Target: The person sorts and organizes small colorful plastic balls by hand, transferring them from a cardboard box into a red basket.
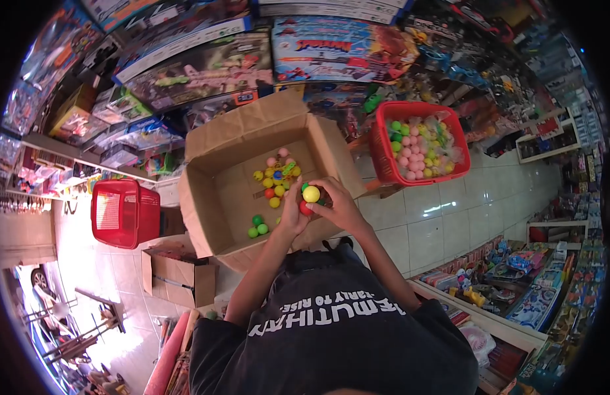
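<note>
Both my hands meet over the near right part of an open cardboard box (216, 141). Between them is a small cluster of balls: a yellow ball (311, 194) on top, a red ball (305, 209) below it and a bit of green behind. My left hand (293, 209) cups the cluster from the left, fingers pointing up. From the right, my right hand (338, 205) curls its fingers round the balls. Inside the box lie yellow balls (275, 203), pink balls (282, 153), an orange ball (269, 193) and green balls (253, 232).
To the right stands a red basket (377, 141) full of pink, green and yellow balls, some in clear bags. An empty red basket (147, 214) and a smaller carton (170, 280) are at the left. Shelves of boxed toys (331, 49) rise behind the box.
</note>
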The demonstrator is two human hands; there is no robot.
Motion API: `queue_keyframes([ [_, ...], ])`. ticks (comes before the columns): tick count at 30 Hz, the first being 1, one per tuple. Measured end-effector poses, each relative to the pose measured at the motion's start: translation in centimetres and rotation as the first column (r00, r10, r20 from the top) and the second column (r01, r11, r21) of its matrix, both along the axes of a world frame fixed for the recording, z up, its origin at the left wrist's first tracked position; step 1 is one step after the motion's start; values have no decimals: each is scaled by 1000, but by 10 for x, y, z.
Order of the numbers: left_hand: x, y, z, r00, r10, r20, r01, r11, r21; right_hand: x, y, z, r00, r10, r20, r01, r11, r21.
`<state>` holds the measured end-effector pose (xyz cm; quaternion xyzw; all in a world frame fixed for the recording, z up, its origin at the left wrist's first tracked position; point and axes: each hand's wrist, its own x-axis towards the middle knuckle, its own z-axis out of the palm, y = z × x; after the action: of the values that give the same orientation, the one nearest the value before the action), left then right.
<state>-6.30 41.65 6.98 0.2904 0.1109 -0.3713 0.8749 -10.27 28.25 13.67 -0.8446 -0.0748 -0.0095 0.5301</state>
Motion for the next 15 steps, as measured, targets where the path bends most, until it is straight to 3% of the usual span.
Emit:
queue_keyframes([
  [1,-2,-8,1,996,-84,-14,84,996,-32,-6,-11,-3,1000,-11,5,11,1000,11],
  [4,-17,-51,13,996,-84,-19,84,996,5,-25,-45,1,999,-43,12,42,995,87],
  [11,-55,-153,10,993,-113,-25,113,994,9,-66,-140,-10,988,-105,113,103,994,29],
  [13,-69,-178,15,991,-122,-44,123,992,8,-80,-163,-14,964,-156,214,185,975,-125],
  [15,-77,-206,18,992,-124,-20,122,990,-73,-88,-183,-15,953,-182,244,221,965,-143],
])
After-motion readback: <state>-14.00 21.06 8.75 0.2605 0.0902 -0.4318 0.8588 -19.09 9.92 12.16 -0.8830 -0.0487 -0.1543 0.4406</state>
